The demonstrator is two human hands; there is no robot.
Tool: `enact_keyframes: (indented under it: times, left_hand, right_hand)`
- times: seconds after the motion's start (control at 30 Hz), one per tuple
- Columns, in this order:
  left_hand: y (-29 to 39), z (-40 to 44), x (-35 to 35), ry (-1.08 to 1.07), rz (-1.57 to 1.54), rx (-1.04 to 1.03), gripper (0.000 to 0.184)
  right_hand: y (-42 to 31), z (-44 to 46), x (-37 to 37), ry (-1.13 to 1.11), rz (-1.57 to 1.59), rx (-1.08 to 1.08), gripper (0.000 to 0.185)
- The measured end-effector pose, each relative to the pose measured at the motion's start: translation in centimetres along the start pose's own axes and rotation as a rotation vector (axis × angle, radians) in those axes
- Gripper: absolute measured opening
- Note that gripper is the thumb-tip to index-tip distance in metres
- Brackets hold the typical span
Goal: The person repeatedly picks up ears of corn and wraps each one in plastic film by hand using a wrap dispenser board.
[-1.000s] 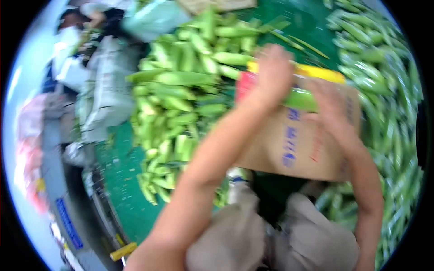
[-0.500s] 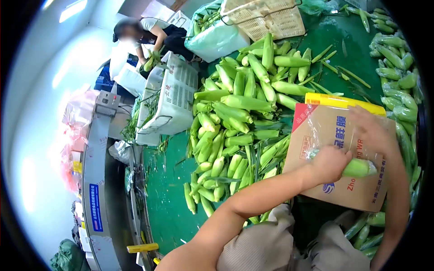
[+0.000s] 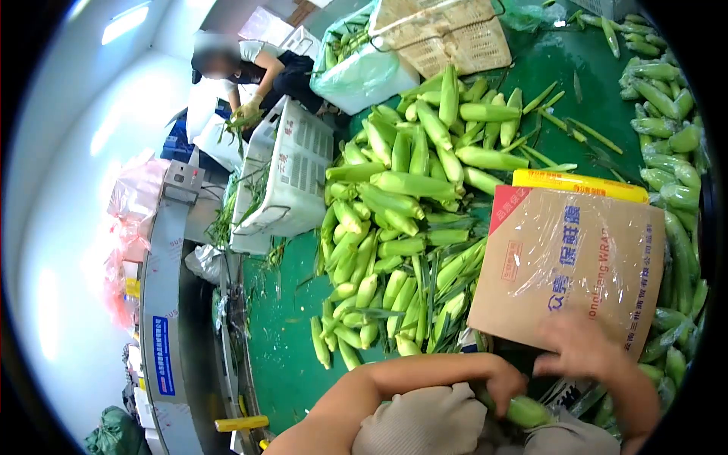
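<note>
My left hand [image 3: 506,385] is closed around one end of a green ear of corn [image 3: 528,412], low between my knees. My right hand [image 3: 578,345] is over the lower edge of a brown carton [image 3: 569,258], fingers apart and somewhat blurred, with nothing seen in it. Clear plastic film lies across the carton's printed top. Along the carton's far side rests a yellow box [image 3: 580,185]. To the left spreads a large heap of corn ears in husks [image 3: 409,186].
Film-wrapped ears [image 3: 671,136] line the right side. Behind the heap stand a white crate [image 3: 292,159], a cream basket [image 3: 447,38] and a bag-lined bin [image 3: 364,72]. A co-worker [image 3: 262,76] crouches beyond the crate. At left runs a steel machine [image 3: 167,303].
My left hand has brought the ear of corn from above the carton down between my knees. My right hand has moved from the carton's far side to its near edge.
</note>
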State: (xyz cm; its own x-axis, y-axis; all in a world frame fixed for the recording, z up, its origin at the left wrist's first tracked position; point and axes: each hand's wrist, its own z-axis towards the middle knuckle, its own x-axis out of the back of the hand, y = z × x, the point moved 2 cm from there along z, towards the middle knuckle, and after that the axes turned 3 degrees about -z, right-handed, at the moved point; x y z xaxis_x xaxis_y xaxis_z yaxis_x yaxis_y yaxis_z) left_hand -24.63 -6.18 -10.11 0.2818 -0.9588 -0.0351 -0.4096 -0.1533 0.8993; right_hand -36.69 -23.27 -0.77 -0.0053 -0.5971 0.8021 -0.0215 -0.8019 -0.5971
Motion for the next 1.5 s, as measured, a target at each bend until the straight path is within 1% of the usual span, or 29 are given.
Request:
enact_keyframes:
  times: [0.03,0.07,0.1,0.13,0.2,0.23,0.3,0.33,0.4,0.47,0.5,0.53,0.57,0.6,0.63,0.73,0.8,0.87,0.9,0.97,1.0,1.03,1.1,1.13,1.2,1.23,1.27,1.37,1.5]
  left_hand:
    - [3.0,-2.2,2.2,-0.053,-0.023,0.176,0.060]
    - [3.7,-3.8,2.9,0.178,-0.121,0.061,0.073]
    - [5.1,-4.9,4.8,0.122,-0.098,0.151,0.079]
    - [6.5,-5.6,6.2,0.061,-0.070,0.240,0.085]
    - [8.8,-9.0,8.2,0.553,-0.044,0.061,0.074]
    - [10.6,-10.7,10.1,0.651,0.081,-0.108,0.063]
    - [12.3,-13.5,11.6,0.884,0.058,-0.064,0.047]
    - [12.6,-14.2,11.6,1.106,0.210,-0.166,0.035]
    - [12.2,-12.8,11.2,1.605,0.029,-0.551,0.019]
    - [13.8,-11.7,10.8,1.648,-0.569,-0.958,0.021]
    - [12.4,-13.9,11.1,1.233,-0.518,-0.948,0.017]
    - [14.0,-12.4,10.6,1.069,-0.193,-1.004,0.014]
    - [15.5,-10.9,10.0,0.889,0.100,-1.088,0.012]
    - [21.0,-8.2,8.9,0.929,0.646,-1.217,0.011]
    - [22.2,-6.9,9.0,0.751,0.862,-1.186,0.012]
    - [18.1,-3.6,9.6,0.850,1.217,-0.943,0.021]
    - [14.7,-3.7,9.8,0.766,1.246,-0.668,0.040]
    - [13.7,-3.8,10.2,0.940,1.213,-0.590,0.041]
    - [12.9,-4.9,10.8,0.956,1.057,-0.575,0.048]
    - [7.1,-7.8,11.7,1.285,0.884,-0.395,0.040]
    - [3.4,-10.5,12.7,1.599,0.703,-0.256,0.034]
    - [-0.6,-13.5,13.5,1.958,0.401,-0.102,0.029]
    - [-9.3,-20.4,13.7,2.414,-0.070,0.229,0.018]
    - [-14.1,-23.5,12.5,2.358,0.194,0.692,0.024]
    - [-19.8,-27.1,10.6,2.041,0.244,0.994,0.038]
    - [-21.7,-27.7,10.0,1.978,0.279,1.047,0.046]
    - [-21.1,-28.2,9.7,1.903,0.314,1.102,0.054]
    - [-16.0,-28.1,11.3,1.538,0.437,1.403,0.070]
    - [-17.2,-28.9,11.9,1.332,0.678,1.324,0.066]
  right_hand:
    - [-2.6,-1.6,-1.5,-0.141,0.150,-0.087,0.092]
    - [-4.9,-2.7,-1.8,-0.468,0.197,-0.189,0.106]
    - [-5.9,-4.7,-2.8,-0.490,0.326,-0.330,0.109]
    - [-4.9,-5.2,-3.6,-0.334,0.578,-0.505,0.101]
    - [-3.1,-6.8,-5.6,-0.096,0.577,-0.582,0.083]
    - [-2.7,-7.5,-5.3,-0.007,0.789,-0.712,0.074]
    - [-1.9,-8.1,-6.1,0.228,1.035,-0.608,0.079]
    - [-1.5,-8.5,-6.4,0.375,1.239,-0.562,0.082]
    - [-1.7,-5.9,-3.8,0.423,1.569,-0.423,0.091]
    - [-0.3,-3.3,-4.3,0.703,1.630,-0.434,0.068]
    - [0.1,-1.8,-3.1,0.956,1.835,-0.457,0.048]
    - [0.7,-0.6,-2.0,1.242,2.140,-0.678,0.036]
    - [0.3,0.0,-0.6,1.114,2.193,-0.456,0.038]
    - [0.0,0.3,0.7,0.982,2.218,-0.232,0.039]
    - [-1.3,0.6,1.7,0.920,2.299,-0.222,0.042]
    - [-3.3,-0.4,0.3,0.703,2.257,-0.346,0.043]
    - [-2.9,-2.0,-0.1,0.642,2.323,-0.337,0.040]
    - [-1.3,-4.3,-3.4,0.635,2.536,-0.279,0.040]
    - [-1.1,-7.0,-2.7,0.815,2.475,-0.348,0.046]
    - [0.7,-11.4,2.1,1.196,2.160,0.355,0.056]
    - [1.6,-15.2,5.1,1.508,1.707,0.347,0.058]
    - [3.7,-20.5,6.4,2.039,1.401,0.395,0.057]
    - [6.5,-25.7,6.7,2.044,1.085,0.127,0.054]
    - [6.6,-24.4,5.6,1.946,1.072,0.023,0.052]
    - [5.6,-19.1,3.7,1.730,1.056,-0.167,0.047]
    - [4.1,-15.6,3.2,1.564,1.242,-0.136,0.043]
    - [2.9,-13.5,2.4,1.554,1.223,-0.328,0.040]
    - [2.1,-11.6,0.8,1.291,1.017,-0.396,0.039]
    - [2.3,-10.7,0.5,1.231,1.068,-0.443,0.035]
